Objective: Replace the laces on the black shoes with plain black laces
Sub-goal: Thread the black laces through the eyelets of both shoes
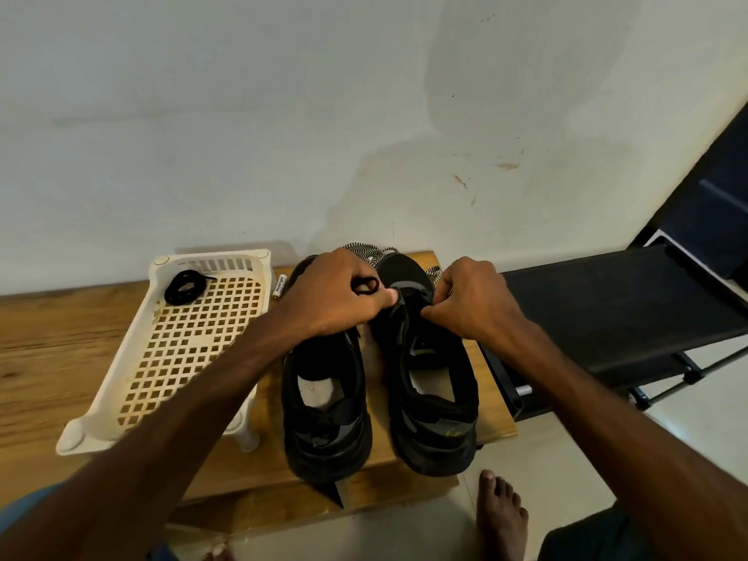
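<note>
Black lace (366, 286) coiled in left hand (336, 293) grip; right hand (469, 301) grip pinching right shoe (429, 378) upper.

black shoes (328, 443) side by side, black lace (184, 287) coiled

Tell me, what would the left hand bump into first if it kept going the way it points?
Probably the shoe on the right: the left hand, gripping a black lace, points toward its toe, almost touching. Depth is unclear.
</note>
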A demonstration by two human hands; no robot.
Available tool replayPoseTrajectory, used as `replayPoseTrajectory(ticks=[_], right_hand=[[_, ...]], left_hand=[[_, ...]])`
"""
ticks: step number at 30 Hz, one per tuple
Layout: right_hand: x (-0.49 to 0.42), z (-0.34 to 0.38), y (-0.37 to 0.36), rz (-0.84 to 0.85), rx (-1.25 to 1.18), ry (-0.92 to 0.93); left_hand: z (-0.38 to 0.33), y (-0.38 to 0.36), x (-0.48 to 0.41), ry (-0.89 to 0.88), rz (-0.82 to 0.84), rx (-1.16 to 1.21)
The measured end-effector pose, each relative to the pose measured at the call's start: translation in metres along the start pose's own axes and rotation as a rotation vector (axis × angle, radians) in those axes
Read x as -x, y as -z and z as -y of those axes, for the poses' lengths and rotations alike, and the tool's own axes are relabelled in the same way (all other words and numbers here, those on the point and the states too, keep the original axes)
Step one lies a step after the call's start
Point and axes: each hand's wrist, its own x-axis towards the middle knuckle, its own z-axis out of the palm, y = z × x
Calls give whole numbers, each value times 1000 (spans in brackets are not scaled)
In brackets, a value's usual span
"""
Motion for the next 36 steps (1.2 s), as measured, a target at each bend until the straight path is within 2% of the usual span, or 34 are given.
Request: replayPoseTrajectory(ticks=[4,7,9,11,14,18,19,21,24,26,28,30,32,34,36], right_hand=[[1,3,-1,5,23,12],[1,5,-2,14,56,23],[1,6,-2,15,70,26],[1,8,-2,22,82,26],[2,8,-1,32,91,30],[2,8,-1,19,93,21],[2,8,0,17,90,20],[2,7,0,27,90,22],[4,6,1,24,79,72],[6,9,6,-79,-87,204],[9,17,13,-152,-420,330],[11,27,18,-26,-830,334],[15,35,17,161,-1126,271],[15,38,16,259,-1214,232],[13,38,17,313,-1171,228]], left_hand=[[-8,4,-1,78,78,82],[-6,2,-5,88,-47,97],[-2,-1,-10,35,-145,-72],[3,-4,-15,-23,-172,-307],[14,-14,-25,-41,-43,-568],[18,-17,-34,47,46,-667],[15,-14,-36,82,56,-591],[7,-1,-39,147,91,-239],[-10,25,-33,129,139,523],[-20,36,-26,108,153,965],[-29,38,-24,77,123,1143],[-38,36,-23,28,126,1244],[-44,33,-23,22,134,1359],[-46,32,-22,59,118,1436],[-44,32,-22,93,99,1475]])
